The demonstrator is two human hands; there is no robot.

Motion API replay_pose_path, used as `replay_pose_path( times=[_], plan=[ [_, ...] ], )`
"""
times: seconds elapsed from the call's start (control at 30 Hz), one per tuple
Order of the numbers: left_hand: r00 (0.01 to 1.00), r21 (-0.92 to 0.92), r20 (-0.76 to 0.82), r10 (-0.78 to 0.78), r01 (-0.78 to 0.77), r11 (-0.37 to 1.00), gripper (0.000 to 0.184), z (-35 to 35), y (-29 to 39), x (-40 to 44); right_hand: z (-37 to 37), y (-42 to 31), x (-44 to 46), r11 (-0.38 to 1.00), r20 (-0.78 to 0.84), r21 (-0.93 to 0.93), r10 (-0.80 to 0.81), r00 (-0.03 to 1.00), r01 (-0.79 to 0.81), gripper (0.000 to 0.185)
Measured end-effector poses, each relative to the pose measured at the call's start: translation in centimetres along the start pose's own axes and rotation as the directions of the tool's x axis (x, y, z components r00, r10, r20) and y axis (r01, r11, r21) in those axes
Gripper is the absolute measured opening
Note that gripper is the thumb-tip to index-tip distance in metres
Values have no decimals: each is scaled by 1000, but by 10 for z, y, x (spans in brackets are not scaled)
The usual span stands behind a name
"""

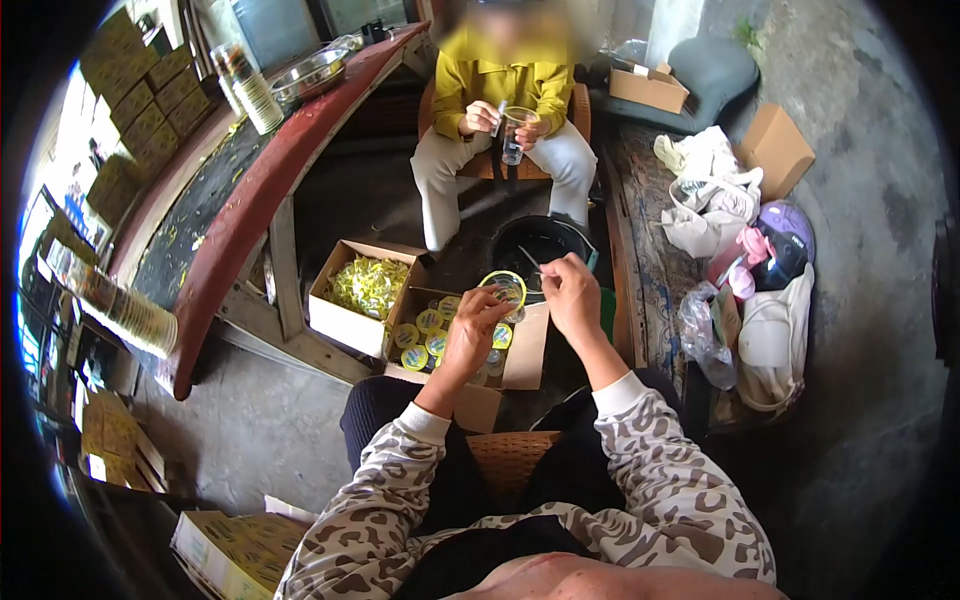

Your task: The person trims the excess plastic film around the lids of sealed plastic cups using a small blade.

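Observation:
My left hand (474,328) is closed on a clear plastic cup (518,312) with a yellow-green rim, tilted over an open box. In my right hand (572,298), just right of the cup, the fingers pinch a small thin tool (530,261) like a narrow blade; its exact kind is unclear. Below my left hand, an open cardboard box (524,360) holds several cups with yellow-green printed lids (415,357). Beside it on the left stands a box (345,327) full of yellow-green strips (368,286). A black bucket (510,232) sits beyond my hands.
Opposite me a seated person (500,85) in a yellow jacket holds a clear cup (516,140) and a thin tool. A red-edged counter (250,190) with stacked cups (130,312) runs along the left. Bags (705,215) and a purple helmet (790,232) lie on the right.

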State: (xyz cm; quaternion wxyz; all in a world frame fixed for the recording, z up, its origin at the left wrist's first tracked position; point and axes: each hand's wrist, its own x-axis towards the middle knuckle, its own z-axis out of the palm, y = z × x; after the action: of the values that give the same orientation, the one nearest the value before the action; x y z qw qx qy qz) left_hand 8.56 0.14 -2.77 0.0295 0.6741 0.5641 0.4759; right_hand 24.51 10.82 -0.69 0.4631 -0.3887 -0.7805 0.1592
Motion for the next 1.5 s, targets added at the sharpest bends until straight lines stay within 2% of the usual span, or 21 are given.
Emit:
replay_pose_path(
  times=[0.13, 0.2, 0.27, 0.33, 0.37, 0.47, 0.57, 0.63, 0.73, 0.8, 0.87, 0.9, 0.93, 1.0, 1.03, 1.07, 1.13, 1.2, 1.27, 1.47, 1.5],
  plan=[
    [998, 25, 8, -59, 59, 998, 28, 3, -7, 0, -17, 7, 8, 999, -33, -2, 46, 998, -46, 10],
    [999, 60, 23, -24, 23, 998, 27, 7, -15, 0, -26, 7, 12, 998, 9, -13, 61, 998, -61, 10],
    [985, -11, 65, -158, 159, 987, 26, 14, -21, -1, -31, 4, 15, 997, 15, 9, 79, 997, -79, 10],
    [979, -24, 93, -180, 183, 983, 24, 23, -27, -5, -32, 0, 15, 995, 51, 63, 74, 996, -77, 9],
    [983, 12, 111, -147, 146, 989, 24, 30, -31, -7, -33, -2, 15, 998, 19, 56, 22, 1000, -23, 8],
    [991, 57, 132, -37, 29, 998, 22, 53, -49, -6, -35, -2, 18, 998, 3, 63, 3, 1000, -3, 8],
    [987, -33, 107, -118, 122, 992, 15, 72, -68, 3, -37, 5, 22, 999, -51, 53, 1, 999, 1, 8],
    [980, 53, 104, -169, 164, 985, 15, 80, -79, 15, -38, 13, 24, 999, -110, 36, 3, 994, 1, 9],
    [970, 54, 76, -230, 226, 973, 16, 98, -95, 48, -42, 24, 29, 987, -158, 106, 136, 978, -121, 10],
    [960, 23, 54, -274, 274, 962, 17, 114, -109, 69, -48, 30, 34, 984, -209, 124, 152, 966, -128, 9],
    [902, -207, 20, -431, 426, 881, 20, 132, -126, 88, -51, 36, 38, 961, -264, 209, 235, 936, -182, 10],
    [878, -259, 46, -476, 470, 844, 27, 150, -161, 94, -50, 41, 38, 955, -289, 237, 245, 925, -179, 9],
    [879, -264, 59, -474, 472, 841, 27, 154, -162, 100, -50, 43, 39, 955, -293, 229, 252, 922, -188, 9],
    [719, -606, 247, -649, 638, 476, 24, 165, -163, 113, -51, 45, 40, 965, -328, 170, 246, 912, -199, 8],
    [683, -637, 274, -677, 656, 404, 25, 171, -164, 118, -50, 44, 40, 956, -314, 182, 279, 907, -231, 8],
    [682, -636, 285, -674, 661, 400, 25, 177, -165, 120, -48, 44, 41, 980, -383, 100, 195, 903, -169, 11],
    [553, -685, 319, -770, 696, 216, 21, 188, -165, 124, -47, 46, 42, 961, -330, 157, 268, 905, -228, 7],
    [526, -680, 363, -769, 714, 168, 19, 194, -169, 126, -48, 47, 43, 961, -339, 149, 270, 901, -232, 7],
    [466, -707, 414, -782, 705, 46, 18, 199, -173, 125, -50, 47, 44, 957, -330, 139, 287, 899, -254, 7],
    [467, -696, 488, -738, 718, -6, 16, 196, -167, 120, -52, 51, 43, 977, -378, 97, 213, 901, -190, 12],
    [499, -673, 501, -707, 738, 45, 16, 190, -165, 119, -52, 51, 43, 975, -367, 100, 222, 903, -199, 12]
  ],
)
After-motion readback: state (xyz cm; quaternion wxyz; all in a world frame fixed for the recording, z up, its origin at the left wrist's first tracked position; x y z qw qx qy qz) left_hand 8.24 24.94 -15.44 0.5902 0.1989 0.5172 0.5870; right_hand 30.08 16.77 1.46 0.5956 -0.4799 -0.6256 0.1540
